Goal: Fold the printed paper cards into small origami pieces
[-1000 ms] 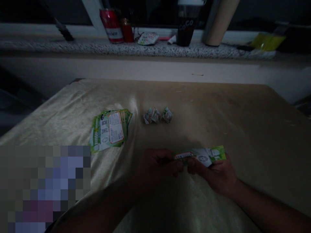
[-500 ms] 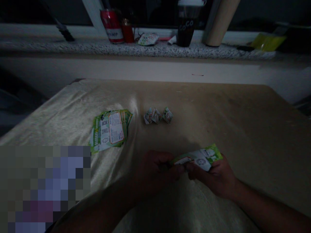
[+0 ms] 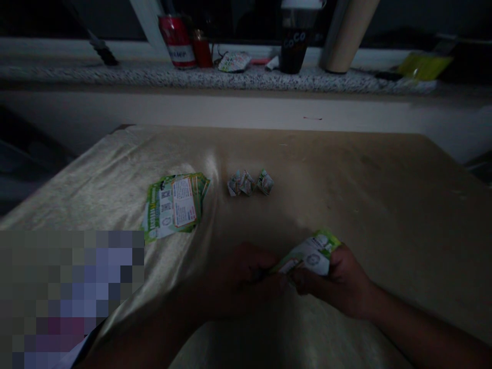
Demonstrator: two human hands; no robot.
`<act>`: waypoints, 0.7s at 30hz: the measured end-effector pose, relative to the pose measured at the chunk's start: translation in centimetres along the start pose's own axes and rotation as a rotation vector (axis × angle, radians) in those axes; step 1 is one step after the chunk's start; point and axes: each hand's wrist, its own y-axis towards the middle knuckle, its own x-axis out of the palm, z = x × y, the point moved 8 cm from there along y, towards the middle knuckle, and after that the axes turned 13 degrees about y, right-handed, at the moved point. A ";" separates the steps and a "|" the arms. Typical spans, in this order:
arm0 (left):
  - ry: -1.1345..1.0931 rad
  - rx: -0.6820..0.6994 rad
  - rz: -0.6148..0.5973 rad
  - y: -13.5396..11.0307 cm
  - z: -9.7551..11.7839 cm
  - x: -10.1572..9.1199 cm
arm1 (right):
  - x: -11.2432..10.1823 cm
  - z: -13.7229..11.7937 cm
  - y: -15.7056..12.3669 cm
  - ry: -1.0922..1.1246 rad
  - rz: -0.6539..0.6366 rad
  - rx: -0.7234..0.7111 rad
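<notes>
Between my two hands is a green and white printed paper sheet (image 3: 313, 256), folded and tilted above the table. My left hand (image 3: 249, 282) pinches its left end, the fingers partly lost in shadow. On the right end, my right hand (image 3: 338, 282) grips it with the thumb on top and fingers behind. Both thumbs nearly meet at the near edge. Farther back on the table lie three small folded paper pieces (image 3: 246, 183) in a row. To their left is a fanned stack of similar green printed sheets (image 3: 175, 207).
A shiny beige cloth (image 3: 346, 169) covers the table, wrinkled at left. Behind it, a speckled stone sill (image 3: 246, 81) holds a red can (image 3: 179, 43), a dark drink cup (image 3: 294, 43), a tan cylinder (image 3: 351, 36) and a yellow item (image 3: 425, 66). A blurred patch hides the lower left.
The held paper has bent more, its right end drawn slightly left and its surface tilted up. My hands have shifted slightly with it. The stack and folded pieces stay put.
</notes>
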 end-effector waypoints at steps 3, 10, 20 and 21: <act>0.050 0.031 0.071 0.0 0.4 -0.2 | 0.4 -0.2 0.2 0.037 -0.019 0.009; 0.019 0.043 0.079 0.1 0.6 0.0 | 0.0 0.7 -0.1 0.104 -0.028 0.081; -0.106 0.017 0.029 0.0 0.3 0.6 | 0.6 0.7 -0.3 0.221 -0.068 0.173; -0.108 0.011 0.034 0.0 0.3 0.6 | 0.6 0.8 -0.3 0.220 -0.066 0.183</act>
